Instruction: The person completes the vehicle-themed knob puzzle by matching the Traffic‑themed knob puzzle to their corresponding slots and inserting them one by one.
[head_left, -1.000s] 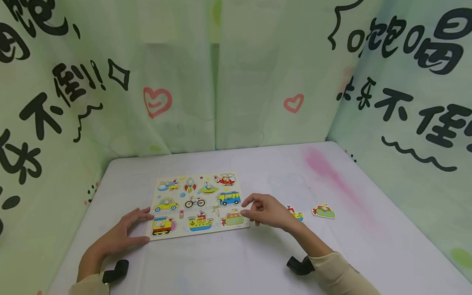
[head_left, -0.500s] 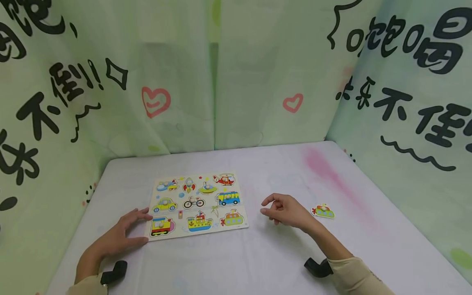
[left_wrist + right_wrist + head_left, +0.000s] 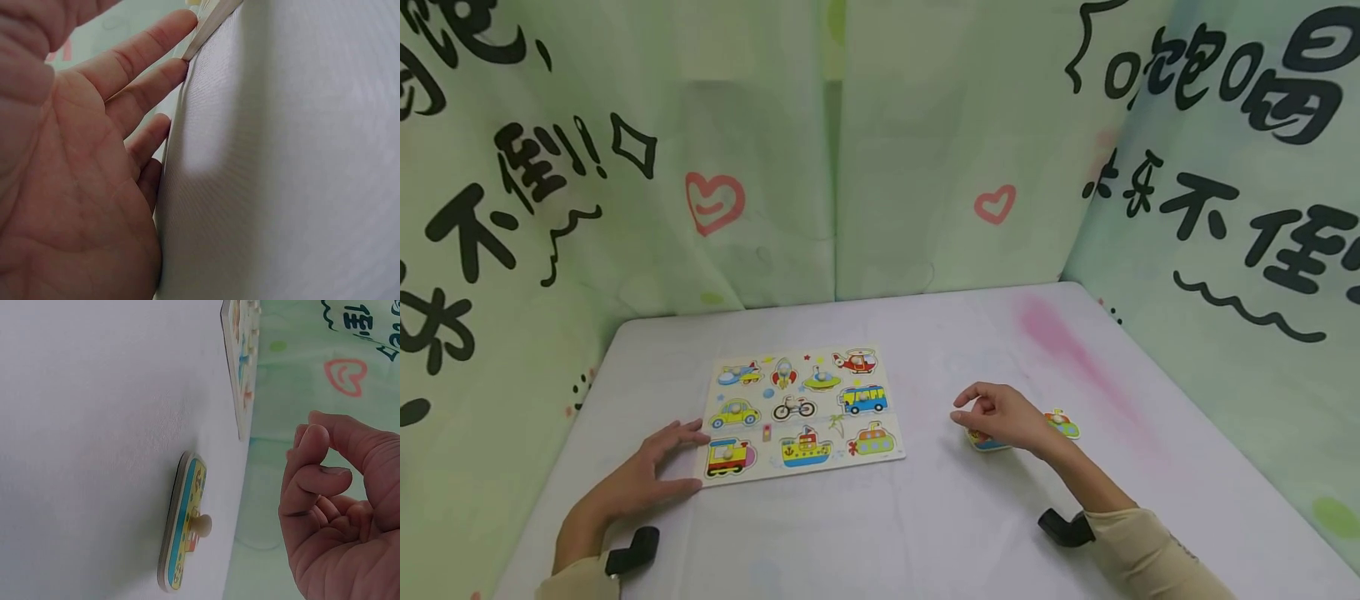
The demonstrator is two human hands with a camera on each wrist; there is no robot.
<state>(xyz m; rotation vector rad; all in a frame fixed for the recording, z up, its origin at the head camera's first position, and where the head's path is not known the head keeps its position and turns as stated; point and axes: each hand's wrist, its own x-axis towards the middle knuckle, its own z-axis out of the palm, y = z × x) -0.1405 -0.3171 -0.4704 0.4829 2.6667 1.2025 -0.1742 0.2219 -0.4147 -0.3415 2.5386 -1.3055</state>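
Observation:
A flat puzzle board printed with vehicles lies left of centre on the table. My left hand rests at its left edge, thumb and fingers spread; in the left wrist view the fingertips of that left hand touch the board's edge. My right hand hovers over a ship puzzle piece, partly hiding it. The right wrist view shows this ship piece flat on the table with its wooden knob up. There the right hand is apart from it, fingers loosely bent, holding nothing.
Just beyond the right wrist lies a submarine puzzle piece, partly covered by the hand. White cloth covers the table. A green curtain with hearts and black lettering surrounds its back and sides.
My right hand has moved right, away from the board's edge, and is now above the ship piece. The left hand has stayed at the board's left edge.

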